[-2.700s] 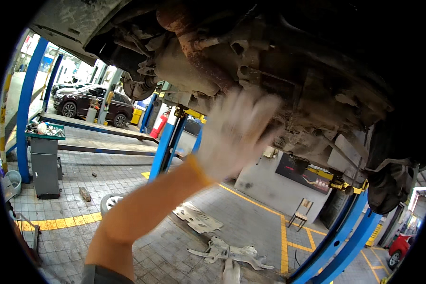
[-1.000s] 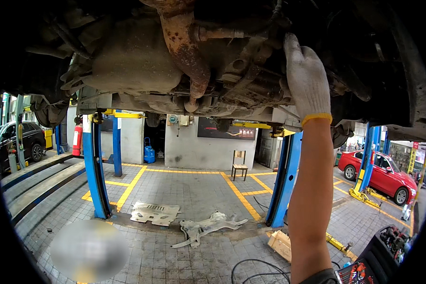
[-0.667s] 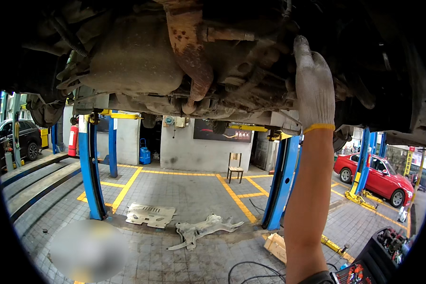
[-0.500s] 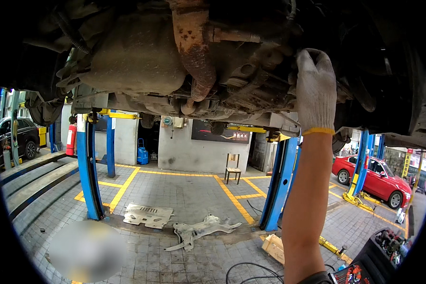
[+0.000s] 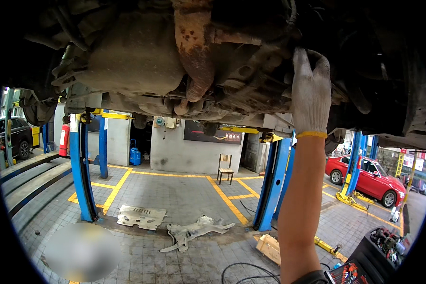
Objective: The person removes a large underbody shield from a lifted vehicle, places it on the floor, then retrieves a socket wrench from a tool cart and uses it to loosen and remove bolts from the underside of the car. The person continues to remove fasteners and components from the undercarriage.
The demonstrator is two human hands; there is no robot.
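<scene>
Fingers [image 5: 300,61] of the gloved right hand [image 5: 311,99] pointed up into shadow: two showed, one nearly straight, one bent, with a gap between them; whether they pinched anything could not be told. One raised car underside [image 5: 132,61] spanned overhead, and the hand stood at it, right of its one rusty pipe [image 5: 193,42], nearer its right edge than its left. Below the underside's lower edge, the forearm [image 5: 299,203] had open air on both sides. On the tiled floor [image 5: 175,194], two pale metal pieces, one slotted plate [image 5: 142,217] and one branched frame [image 5: 194,231], lay just beside each other. One wooden box [image 5: 268,248] lay near the forearm, lower in view.
</scene>
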